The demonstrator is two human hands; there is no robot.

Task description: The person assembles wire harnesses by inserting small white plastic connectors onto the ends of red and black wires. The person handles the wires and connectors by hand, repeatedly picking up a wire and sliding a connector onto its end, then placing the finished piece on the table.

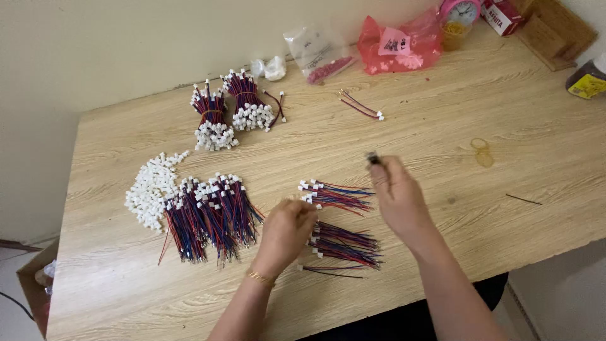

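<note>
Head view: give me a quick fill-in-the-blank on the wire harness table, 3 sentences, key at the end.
1. The left hand rests on the red and blue wire leads, whose plastic connectors are ____ in colour.
2. The right hand pinches a small dark piece at its ____.
3. The two tied wire bundles lie nearer the ____ than the loose connector pile does.

Missing words: white; fingertips; wall
</note>
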